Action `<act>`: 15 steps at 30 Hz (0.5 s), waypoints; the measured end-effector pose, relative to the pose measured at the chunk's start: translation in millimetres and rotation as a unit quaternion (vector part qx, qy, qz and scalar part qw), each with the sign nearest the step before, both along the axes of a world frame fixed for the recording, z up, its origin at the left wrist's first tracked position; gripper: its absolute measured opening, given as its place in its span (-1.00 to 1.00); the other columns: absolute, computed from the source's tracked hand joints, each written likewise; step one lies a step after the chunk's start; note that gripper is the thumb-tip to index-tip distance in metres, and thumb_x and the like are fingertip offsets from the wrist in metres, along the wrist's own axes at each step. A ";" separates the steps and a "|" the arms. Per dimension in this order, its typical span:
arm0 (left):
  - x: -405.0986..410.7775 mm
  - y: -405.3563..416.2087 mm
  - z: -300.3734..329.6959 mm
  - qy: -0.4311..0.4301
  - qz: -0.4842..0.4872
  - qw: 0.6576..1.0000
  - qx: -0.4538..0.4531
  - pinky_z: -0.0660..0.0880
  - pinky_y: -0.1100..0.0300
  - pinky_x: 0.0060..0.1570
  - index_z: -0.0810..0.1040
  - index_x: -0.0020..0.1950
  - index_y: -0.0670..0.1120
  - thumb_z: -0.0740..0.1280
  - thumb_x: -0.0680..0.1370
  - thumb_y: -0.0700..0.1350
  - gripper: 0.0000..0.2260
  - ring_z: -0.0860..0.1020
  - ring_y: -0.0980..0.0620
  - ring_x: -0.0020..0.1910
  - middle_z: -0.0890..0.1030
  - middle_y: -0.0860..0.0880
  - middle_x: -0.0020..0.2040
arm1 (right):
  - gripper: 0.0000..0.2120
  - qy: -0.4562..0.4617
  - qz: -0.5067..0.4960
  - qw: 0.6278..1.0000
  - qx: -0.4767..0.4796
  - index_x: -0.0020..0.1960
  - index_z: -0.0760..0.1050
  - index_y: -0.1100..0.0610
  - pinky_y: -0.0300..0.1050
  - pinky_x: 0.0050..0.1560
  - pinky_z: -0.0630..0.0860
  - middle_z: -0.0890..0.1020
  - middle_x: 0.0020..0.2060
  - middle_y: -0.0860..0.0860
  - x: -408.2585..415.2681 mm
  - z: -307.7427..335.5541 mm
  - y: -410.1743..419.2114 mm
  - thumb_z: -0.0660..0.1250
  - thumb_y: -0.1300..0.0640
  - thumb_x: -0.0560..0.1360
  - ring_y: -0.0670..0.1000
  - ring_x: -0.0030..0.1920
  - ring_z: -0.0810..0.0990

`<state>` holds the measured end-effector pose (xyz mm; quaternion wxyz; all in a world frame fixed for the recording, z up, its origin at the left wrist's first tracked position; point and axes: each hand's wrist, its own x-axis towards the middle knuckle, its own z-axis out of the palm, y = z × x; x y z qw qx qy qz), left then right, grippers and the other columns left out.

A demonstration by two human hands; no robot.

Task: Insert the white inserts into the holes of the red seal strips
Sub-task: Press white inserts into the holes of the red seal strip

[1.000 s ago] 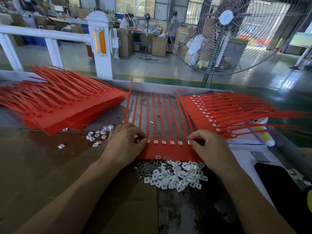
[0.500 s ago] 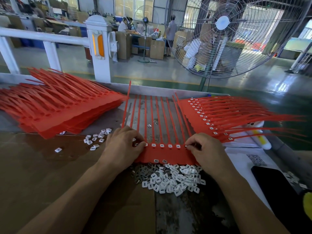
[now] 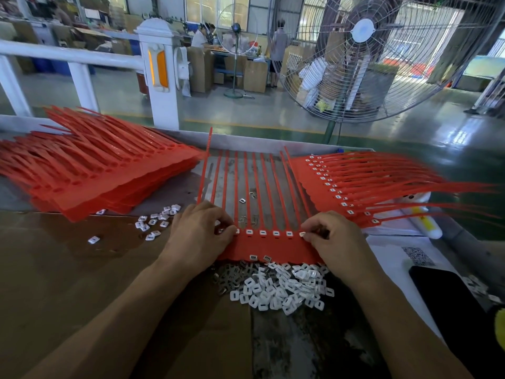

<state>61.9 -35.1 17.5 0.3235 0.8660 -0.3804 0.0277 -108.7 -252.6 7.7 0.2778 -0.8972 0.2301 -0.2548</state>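
- A red sheet of seal strips point(image 3: 270, 246) lies flat on the table point(image 3: 54, 269), in the middle, with its thin tails running away toward the far edge.
- A row of white inserts point(image 3: 262, 232) sits in the holes along the sheet's band; two more lie loose on its near edge.
- The left hand point(image 3: 198, 236) rests on the left end of the sheet, fingers curled, fingertips pressing at the leftmost insert; whether it pinches one I cannot tell.
- The right hand point(image 3: 334, 242) rests on the right end, fingers curled, thumb and forefinger pinching a white insert at the rightmost hole.
- A heap of loose inserts point(image 3: 284, 288) lies just near the sheet, between the wrists.
- A smaller scatter of inserts point(image 3: 155, 221) lies to the left.
- A stack of unfilled red sheets point(image 3: 90, 170) sits far left; a stack of filled sheets point(image 3: 355, 187) sits to the right.
- A dark phone point(image 3: 448, 302) lies near right.
- A big fan point(image 3: 363, 56) stands beyond the table.
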 end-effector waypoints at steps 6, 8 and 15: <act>-0.3 -0.2 -0.1 -0.005 0.001 1.000 -0.001 0.36 -0.03 0.28 0.62 -0.02 0.18 0.40 0.55 0.13 -0.93 0.45 0.09 0.15 0.54 0.17 0.05 | -0.82 0.004 -0.008 1.000 -0.006 -0.07 0.67 -0.13 -0.31 -0.03 0.44 0.58 -0.11 -0.21 -5.5 3.6 1.2 0.53 0.16 0.50 -0.26 -0.06 0.55; -0.1 -0.1 -0.5 -0.005 0.001 1.000 -0.001 0.36 -0.04 0.29 0.63 -0.02 0.18 0.40 0.55 0.13 -0.92 0.45 0.09 0.15 0.54 0.17 0.06 | -0.86 0.019 -0.002 1.000 -0.012 -0.03 0.71 -0.11 -0.27 0.01 0.48 0.59 -0.09 -0.21 -6.0 5.1 2.6 0.49 0.14 0.53 -0.24 -0.05 0.56; -0.9 0.7 -2.3 -0.007 0.002 1.000 -0.006 0.34 0.00 0.28 0.63 -0.02 0.18 0.40 0.55 0.12 -0.93 0.44 0.12 0.15 0.53 0.19 0.05 | -0.82 0.070 0.013 0.997 -0.031 0.11 0.73 -0.05 -0.22 0.05 0.54 0.57 -0.02 -0.24 -6.8 5.0 2.7 0.42 0.15 0.58 -0.24 -0.01 0.57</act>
